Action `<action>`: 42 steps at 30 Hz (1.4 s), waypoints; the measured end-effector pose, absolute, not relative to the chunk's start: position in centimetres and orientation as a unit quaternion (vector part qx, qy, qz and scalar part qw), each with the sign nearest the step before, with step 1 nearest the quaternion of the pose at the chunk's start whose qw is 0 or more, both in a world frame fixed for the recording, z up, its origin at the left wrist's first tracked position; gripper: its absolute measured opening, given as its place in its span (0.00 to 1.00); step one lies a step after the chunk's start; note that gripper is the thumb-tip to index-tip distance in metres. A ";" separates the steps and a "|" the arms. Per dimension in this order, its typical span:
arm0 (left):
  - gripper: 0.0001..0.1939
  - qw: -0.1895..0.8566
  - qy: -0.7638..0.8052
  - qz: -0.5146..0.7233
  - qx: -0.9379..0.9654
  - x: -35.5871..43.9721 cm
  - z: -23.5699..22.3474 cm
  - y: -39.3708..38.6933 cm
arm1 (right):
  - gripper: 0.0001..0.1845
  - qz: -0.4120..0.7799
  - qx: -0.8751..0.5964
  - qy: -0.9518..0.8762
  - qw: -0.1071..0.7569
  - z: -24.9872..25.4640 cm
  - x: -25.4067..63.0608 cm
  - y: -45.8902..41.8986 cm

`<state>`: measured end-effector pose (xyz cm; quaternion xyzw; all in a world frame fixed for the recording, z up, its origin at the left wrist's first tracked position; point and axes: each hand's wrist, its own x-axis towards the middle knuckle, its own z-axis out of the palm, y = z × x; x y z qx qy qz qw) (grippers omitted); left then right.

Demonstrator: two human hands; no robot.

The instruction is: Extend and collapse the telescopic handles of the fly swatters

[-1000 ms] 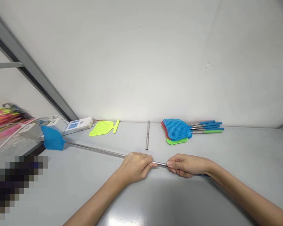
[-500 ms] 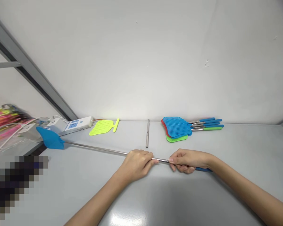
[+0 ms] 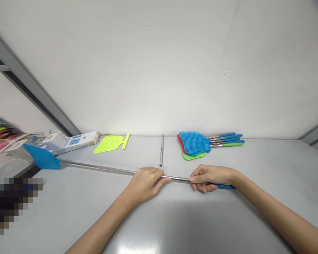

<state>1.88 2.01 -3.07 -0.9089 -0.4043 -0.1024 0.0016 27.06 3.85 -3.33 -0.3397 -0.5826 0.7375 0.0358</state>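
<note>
Across the grey table lies a long fly swatter [image 3: 98, 167] with a blue head at the far left, a thin metal shaft and a blue grip at the right. My left hand [image 3: 149, 183] is closed over the middle of its shaft. Near the grip, my right hand [image 3: 205, 179] pinches the thicker part of the shaft between thumb and fingers. Beyond my hands, a short metal tube [image 3: 161, 151] lies on the table. A stack of fly swatters [image 3: 193, 143] with blue, red and green heads sits behind my right hand.
A yellow swatter head [image 3: 109, 144] with a short crossbar lies at the back left. Beside it is a white power strip [image 3: 82, 140] with plugs and cables. Bagged colourful items [image 3: 0, 137] are at the left edge. A wall [image 3: 159, 70] rises behind the table.
The swatter's blue head has shifted further left, and my left hand has moved slightly left, away from my right hand. More bare shaft shows between the hands. The view has turned a little right.
</note>
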 end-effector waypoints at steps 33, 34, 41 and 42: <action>0.20 0.006 -0.403 -0.090 -0.911 0.6 -3.2 3.4 | 0.19 0.717 -0.365 -0.594 0.029 -2.8 27.7 3.9; 0.20 0.006 -0.402 -0.089 -0.911 0.5 -3.2 3.5 | 0.19 0.716 -0.367 -0.594 0.027 -2.8 27.8 4.0; 0.20 0.007 -0.409 -0.084 -0.909 -0.2 -3.0 3.8 | 0.19 0.712 -0.377 -0.592 0.020 -3.1 29.0 4.4; 0.20 0.006 -0.411 -0.086 -0.908 -0.2 -3.0 3.8 | 0.20 0.713 -0.374 -0.593 0.019 -3.1 29.1 4.4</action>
